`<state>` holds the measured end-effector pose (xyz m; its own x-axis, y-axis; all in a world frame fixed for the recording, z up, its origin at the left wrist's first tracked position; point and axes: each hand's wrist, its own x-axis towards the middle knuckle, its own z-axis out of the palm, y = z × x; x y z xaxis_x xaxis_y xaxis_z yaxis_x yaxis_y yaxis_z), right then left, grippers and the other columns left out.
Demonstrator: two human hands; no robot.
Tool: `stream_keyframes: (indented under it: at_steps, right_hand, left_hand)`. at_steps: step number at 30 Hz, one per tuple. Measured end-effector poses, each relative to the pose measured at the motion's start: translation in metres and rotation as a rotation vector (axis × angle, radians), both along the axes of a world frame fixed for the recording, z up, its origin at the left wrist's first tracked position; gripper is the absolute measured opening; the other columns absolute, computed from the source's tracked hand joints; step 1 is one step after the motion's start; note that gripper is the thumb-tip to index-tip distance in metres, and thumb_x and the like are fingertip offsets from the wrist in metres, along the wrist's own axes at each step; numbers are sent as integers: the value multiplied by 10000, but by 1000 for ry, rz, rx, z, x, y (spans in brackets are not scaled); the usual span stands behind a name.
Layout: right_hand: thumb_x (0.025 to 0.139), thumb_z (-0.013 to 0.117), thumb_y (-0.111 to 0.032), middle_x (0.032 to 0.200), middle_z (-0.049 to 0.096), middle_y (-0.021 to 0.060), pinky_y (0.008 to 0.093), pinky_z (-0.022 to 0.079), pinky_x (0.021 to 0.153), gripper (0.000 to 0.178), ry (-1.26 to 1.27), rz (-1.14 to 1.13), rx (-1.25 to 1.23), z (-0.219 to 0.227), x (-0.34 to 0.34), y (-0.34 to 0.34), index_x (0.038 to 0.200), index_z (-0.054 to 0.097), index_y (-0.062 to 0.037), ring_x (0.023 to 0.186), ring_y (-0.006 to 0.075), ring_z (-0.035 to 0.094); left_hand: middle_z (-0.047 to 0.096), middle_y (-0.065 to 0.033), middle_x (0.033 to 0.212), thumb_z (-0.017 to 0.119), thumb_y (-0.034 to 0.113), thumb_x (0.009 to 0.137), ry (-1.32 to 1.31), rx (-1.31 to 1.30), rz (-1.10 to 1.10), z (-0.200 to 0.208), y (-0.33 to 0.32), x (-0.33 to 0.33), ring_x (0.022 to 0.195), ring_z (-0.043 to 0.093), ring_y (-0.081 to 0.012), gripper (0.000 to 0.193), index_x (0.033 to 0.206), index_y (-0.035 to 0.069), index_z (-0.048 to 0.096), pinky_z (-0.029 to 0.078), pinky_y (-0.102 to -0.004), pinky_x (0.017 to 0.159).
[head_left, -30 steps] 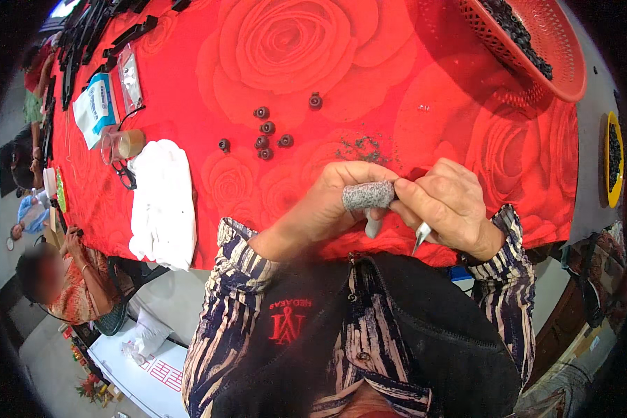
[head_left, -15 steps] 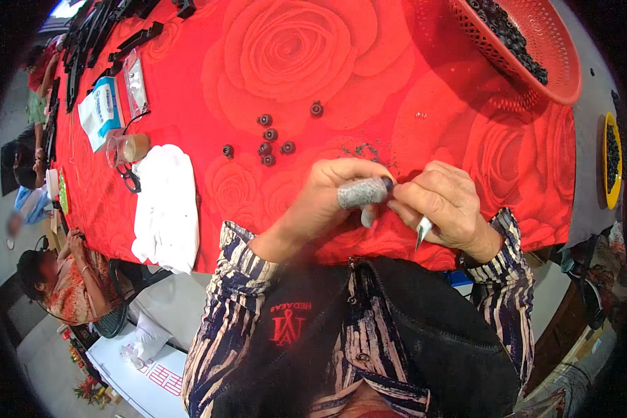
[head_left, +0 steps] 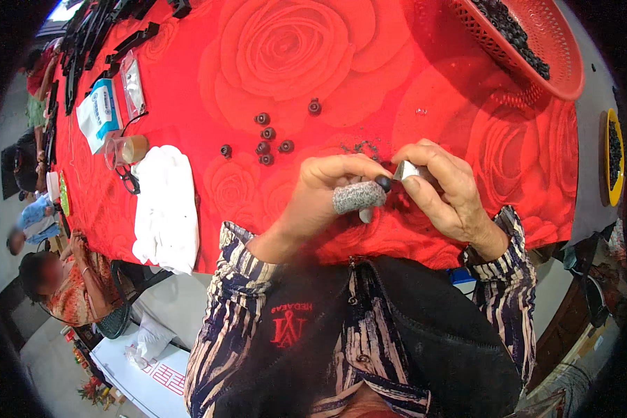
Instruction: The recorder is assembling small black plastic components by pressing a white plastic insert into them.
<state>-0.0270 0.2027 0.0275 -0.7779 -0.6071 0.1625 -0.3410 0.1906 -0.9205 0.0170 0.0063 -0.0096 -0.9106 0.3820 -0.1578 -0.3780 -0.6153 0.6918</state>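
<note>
Black piece (head_left: 383,183) sits over the red-clothed surface (head_left: 376,76), where I see the left hand (head_left: 320,184) with its grip clamped on it; the right hand (head_left: 449,192), just beside, has its grip clamped on a small blade (head_left: 407,170). Farther out I see dark crumbs (head_left: 364,147), round dark pieces (head_left: 262,148) and a red basket (head_left: 569,78).

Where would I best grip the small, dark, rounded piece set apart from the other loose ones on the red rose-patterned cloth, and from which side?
Probably pinch the small, dark, rounded piece by opposite sides of its body, coming from above or the right: its compact shape suits two fingertips, and the other loose dark pieces lie to its lower left.
</note>
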Motion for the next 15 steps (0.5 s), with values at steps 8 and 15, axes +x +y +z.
stream_keyframes:
  at_steps: [8, 15]
  right_hand:
    - [814, 574, -26, 727, 505, 104, 299, 389, 533, 183, -28, -18, 30, -2, 1, 0, 984, 549, 37, 611, 202, 511]
    - [810, 576, -21, 715, 493, 99, 296, 380, 524, 180, -27, -26, 26, -2, 1, -1, 979, 552, 36, 600, 196, 498]
  left_hand:
    - [619, -75, 832, 653, 10, 807, -18, -45, 1, 5, 1, -2, 681, 590, -112, 187, 989, -26, 635, 487, -218, 557]
    - [623, -66, 839, 645, 7, 816, -25, -67, -18, 4, 1, -1, 691, 587, -103, 199, 1010, -31, 625, 488, -215, 561]
